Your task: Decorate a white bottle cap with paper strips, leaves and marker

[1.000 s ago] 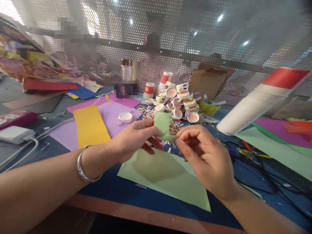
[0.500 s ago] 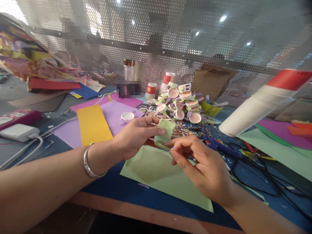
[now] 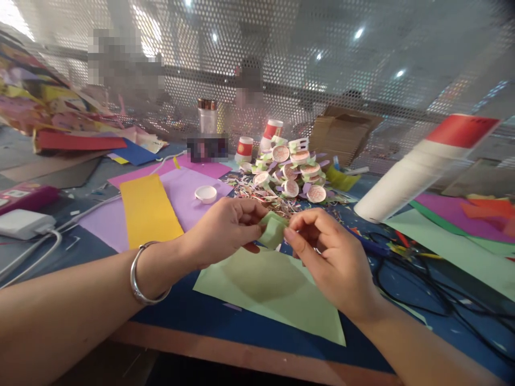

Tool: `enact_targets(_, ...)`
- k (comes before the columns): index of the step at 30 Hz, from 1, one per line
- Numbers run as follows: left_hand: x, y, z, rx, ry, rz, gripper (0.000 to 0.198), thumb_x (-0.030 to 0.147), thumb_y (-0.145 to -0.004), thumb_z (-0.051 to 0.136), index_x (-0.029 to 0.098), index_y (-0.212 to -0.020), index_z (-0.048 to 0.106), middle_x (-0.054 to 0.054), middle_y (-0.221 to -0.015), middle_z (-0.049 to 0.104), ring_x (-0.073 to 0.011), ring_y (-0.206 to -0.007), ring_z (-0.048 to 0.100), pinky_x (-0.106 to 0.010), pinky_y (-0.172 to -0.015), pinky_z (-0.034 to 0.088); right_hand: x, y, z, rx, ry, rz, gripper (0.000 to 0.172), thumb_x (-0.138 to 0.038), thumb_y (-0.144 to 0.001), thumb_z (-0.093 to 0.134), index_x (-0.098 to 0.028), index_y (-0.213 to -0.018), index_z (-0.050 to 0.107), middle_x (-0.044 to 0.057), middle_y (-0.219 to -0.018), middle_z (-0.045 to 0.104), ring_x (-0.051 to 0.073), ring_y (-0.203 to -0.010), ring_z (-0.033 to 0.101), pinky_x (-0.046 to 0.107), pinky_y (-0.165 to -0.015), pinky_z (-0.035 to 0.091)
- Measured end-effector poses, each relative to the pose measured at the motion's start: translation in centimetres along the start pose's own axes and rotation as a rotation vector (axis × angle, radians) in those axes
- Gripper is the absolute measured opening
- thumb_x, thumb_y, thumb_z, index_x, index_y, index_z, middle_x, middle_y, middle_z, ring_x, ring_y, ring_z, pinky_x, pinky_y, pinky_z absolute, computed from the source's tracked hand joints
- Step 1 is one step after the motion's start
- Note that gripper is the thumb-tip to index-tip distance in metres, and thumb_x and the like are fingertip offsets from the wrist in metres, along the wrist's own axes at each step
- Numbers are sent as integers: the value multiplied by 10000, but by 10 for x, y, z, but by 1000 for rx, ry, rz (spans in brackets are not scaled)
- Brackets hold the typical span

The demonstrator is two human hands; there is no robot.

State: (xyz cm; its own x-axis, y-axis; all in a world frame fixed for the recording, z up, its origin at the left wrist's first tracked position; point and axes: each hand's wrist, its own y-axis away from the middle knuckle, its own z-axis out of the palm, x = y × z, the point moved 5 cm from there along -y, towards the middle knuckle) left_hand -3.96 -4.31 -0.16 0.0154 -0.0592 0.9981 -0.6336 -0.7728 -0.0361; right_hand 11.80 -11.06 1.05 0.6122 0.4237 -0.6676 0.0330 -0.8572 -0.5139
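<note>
Both hands are meeting over the middle of the blue table (image 3: 189, 313), holding a small folded piece of light green paper (image 3: 272, 231) in the air, just above a big light green sheet (image 3: 277, 300) lying flat on the table. The left hand (image 3: 223, 231) is pinching the piece's left side, thumb on top and fingers curled in underneath. The right hand (image 3: 336, 262) is pinching the right side with thumb and forefinger pressed together, the other fingers bent loosely behind.

The piece is looking nearly square, so its long axis is hard to tell. Its broad face is pointing toward the camera and its folded top edge is tipping away toward the far side.

A silver bangle (image 3: 141, 281) is sitting on the left wrist. Behind the hands a heap of round paper-topped discs (image 3: 292, 172) is lying in paper shreds; the reddish print on the discs is too small to read. A white cap (image 3: 206, 193) is resting on a purple sheet (image 3: 189, 187), beside a yellow strip (image 3: 148, 212). A white tube with a red end (image 3: 422, 167) is lying tilted at right, any marking on it blurred. Black cables (image 3: 426, 292) are trailing nearby.
</note>
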Motion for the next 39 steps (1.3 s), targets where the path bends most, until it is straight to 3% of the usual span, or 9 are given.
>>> enact_targets(6, 1, 1, 2, -38, -47, 2, 82, 193, -820, 659, 153, -887, 682, -4, -791, 715, -99, -717, 655, -190, -617, 579, 0, 1, 0, 13, -50, -9, 103, -288, -961, 624, -228, -894, 574, 31, -1023, 663, 105, -661, 611, 254, -554, 492)
enact_targets(14, 1, 2, 2, -52, -26, -8, 80, 187, -809, 686, 154, -881, 685, -1, -789, 715, -98, -713, 654, -189, -629, 586, 2, 2, -1, -1, -88, 61, 111, -299, -952, 637, -229, -889, 578, -37, -689, 609, 103, -551, 578, 225, -495, 451)
enact_targets(19, 3, 3, 4, -90, 1, -23, 76, 175, -811, 670, 146, -879, 685, -13, -799, 699, -110, -730, 647, -201, -643, 594, 0, 1, -3, 6, -81, 54, 111, -278, -949, 633, -220, -872, 579, -45, -648, 597, 93, -526, 565, 209, -480, 437)
enact_targets(23, 5, 5, 3, -61, 81, -22, 173, 289, -879, 625, 135, -829, 684, -6, -736, 607, -117, -697, 583, -268, -647, 627, -1, 0, -4, 13, -93, 57, 133, -292, -942, 647, -213, -858, 581, -48, -623, 592, 84, -491, 542, 205, -447, 417)
enact_targets(26, 6, 5, 3, -67, 71, -1, 250, 373, -863, 698, 138, -784, 665, 20, -700, 539, -102, -676, 533, -260, -643, 622, -1, 0, -3, 6, -104, 65, 142, -302, -938, 656, -212, -859, 580, -52, -615, 584, 83, -483, 536, 204, -438, 414)
enact_targets(29, 2, 5, 5, -100, 21, -28, 241, 323, -797, 795, 142, -787, 635, 31, -695, 582, -88, -671, 566, -210, -638, 589, 0, 0, -2, 7, -107, 60, 122, -273, -936, 652, -213, -861, 577, -50, -635, 592, 82, -500, 548, 204, -458, 426)
enact_targets(33, -3, 2, 5, -100, 3, -48, 158, 242, -824, 759, 139, -800, 641, 3, -738, 679, -91, -674, 627, -192, -621, 569, 1, 0, -1, 2, -123, 61, 111, -265, -934, 650, -212, -868, 580, -46, -648, 595, 85, -515, 559, 206, -468, 432)
enact_targets(39, 0, 0, 5, -104, -17, 45, 65, 153, -834, 726, 150, -794, 674, 20, -695, 699, -74, -624, 641, -167, -605, 543, 2, 0, 1, -56, -237, 138, 102, -284, -931, 659, -196, -926, 608, -35, -678, 621, 78, -501, 549, 193, -445, 448)
